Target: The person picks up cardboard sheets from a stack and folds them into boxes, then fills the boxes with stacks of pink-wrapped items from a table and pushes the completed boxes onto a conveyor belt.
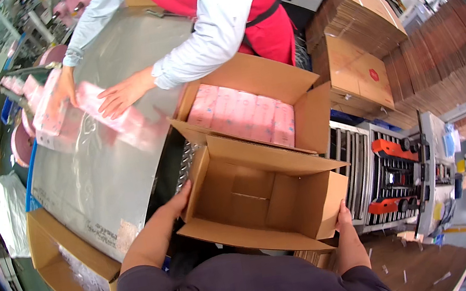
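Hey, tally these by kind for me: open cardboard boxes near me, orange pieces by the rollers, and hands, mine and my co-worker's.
Open boxes: 3 (front box, pink-pack box, lower-left box)
Orange pieces: 2 (upper piece, lower piece)
Hands: 4 (your left hand, your right hand, co-worker's two hands)
Total: 9

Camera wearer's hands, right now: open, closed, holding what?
Left hand: holding the empty box at its left end.
Right hand: holding the same box at its right end.

A shiny grey tabletop (91, 184), blue along its left edge, carries pink packs (50, 120), partly blurred.
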Demonstrator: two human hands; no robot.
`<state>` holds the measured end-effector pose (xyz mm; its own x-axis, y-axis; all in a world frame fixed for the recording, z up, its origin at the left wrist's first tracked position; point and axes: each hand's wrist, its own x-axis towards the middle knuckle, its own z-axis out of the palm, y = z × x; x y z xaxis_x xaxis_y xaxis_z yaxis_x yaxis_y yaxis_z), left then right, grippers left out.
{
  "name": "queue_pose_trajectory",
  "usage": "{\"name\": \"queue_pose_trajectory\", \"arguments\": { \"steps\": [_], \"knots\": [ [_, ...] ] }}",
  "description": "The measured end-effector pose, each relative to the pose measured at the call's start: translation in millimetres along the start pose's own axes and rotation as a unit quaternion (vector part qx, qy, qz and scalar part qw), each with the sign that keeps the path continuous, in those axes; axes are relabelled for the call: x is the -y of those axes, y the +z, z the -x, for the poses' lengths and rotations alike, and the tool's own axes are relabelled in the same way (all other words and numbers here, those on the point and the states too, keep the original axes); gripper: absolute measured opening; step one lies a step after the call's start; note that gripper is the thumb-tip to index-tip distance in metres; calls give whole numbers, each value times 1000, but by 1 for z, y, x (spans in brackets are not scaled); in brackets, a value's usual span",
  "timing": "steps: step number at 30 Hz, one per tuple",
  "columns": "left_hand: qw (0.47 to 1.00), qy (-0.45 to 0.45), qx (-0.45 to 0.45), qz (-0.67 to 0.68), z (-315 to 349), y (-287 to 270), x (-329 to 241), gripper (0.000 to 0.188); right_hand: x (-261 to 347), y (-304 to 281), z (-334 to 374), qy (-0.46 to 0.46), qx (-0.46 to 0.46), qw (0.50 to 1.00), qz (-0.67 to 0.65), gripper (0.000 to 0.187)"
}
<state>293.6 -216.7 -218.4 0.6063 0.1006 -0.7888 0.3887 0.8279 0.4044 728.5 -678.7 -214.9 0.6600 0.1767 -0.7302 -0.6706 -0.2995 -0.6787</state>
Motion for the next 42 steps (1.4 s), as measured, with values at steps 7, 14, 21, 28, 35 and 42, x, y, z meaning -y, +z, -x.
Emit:
{"name": "queue_pose_trajectory", "arguments": {
  "steps": [7,14,21,28,35,42],
  "knots": [
    [965,103,-100,-220,188,-19,-46,58,-12,92,-8,-194,-104,919,327,58],
    [799,233,-327,-448,167,11,-18,44,1,158,22,-100,114,624,767,106],
    [702,416,-479,-325,277,-43,15,50,61,248,123,65,152,541,825,69],
    [583,188,-789,-47,397,-251,224,42,72,261,129,10,156,500,852,62],
    [688,17,-686,-236,334,-277,303,47,68,261,107,-35,161,503,848,60],
    [778,182,-551,240,392,-263,289,40,52,256,96,-48,160,520,838,58]
  ]
}}
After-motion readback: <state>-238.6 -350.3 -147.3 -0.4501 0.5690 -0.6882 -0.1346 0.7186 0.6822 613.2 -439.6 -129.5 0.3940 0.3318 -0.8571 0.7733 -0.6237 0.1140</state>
